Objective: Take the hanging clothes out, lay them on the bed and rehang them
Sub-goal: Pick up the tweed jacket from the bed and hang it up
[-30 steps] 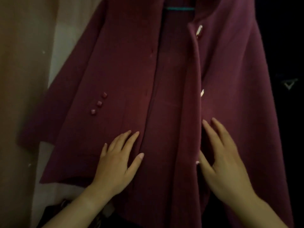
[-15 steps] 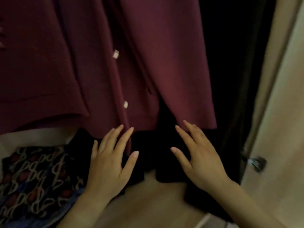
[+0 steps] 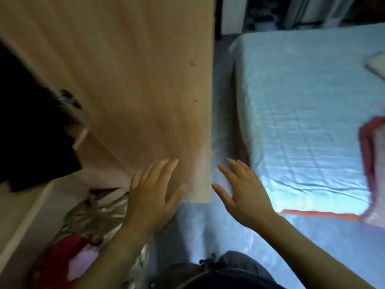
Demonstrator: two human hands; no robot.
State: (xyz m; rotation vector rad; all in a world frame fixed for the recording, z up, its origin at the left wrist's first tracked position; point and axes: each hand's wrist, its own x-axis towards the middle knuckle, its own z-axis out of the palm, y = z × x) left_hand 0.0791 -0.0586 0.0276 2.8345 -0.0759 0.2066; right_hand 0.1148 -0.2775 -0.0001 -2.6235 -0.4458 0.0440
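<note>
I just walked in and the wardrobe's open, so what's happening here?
A person stands between the wardrobe and the bed. Both hands are open and empty: the left hand is in front of the door, the right hand reaches toward the bed. Dark clothes hang in the wardrobe, and a red-edged cloth lies on the bed.

Both forearms bare, reaching forward. Left hand (image 3: 151, 197) flat, fingers straight and spread, holding nothing. Right hand (image 3: 243, 195) same: fingers extended, slightly splayed, empty. Hands apart, side by side.
</note>
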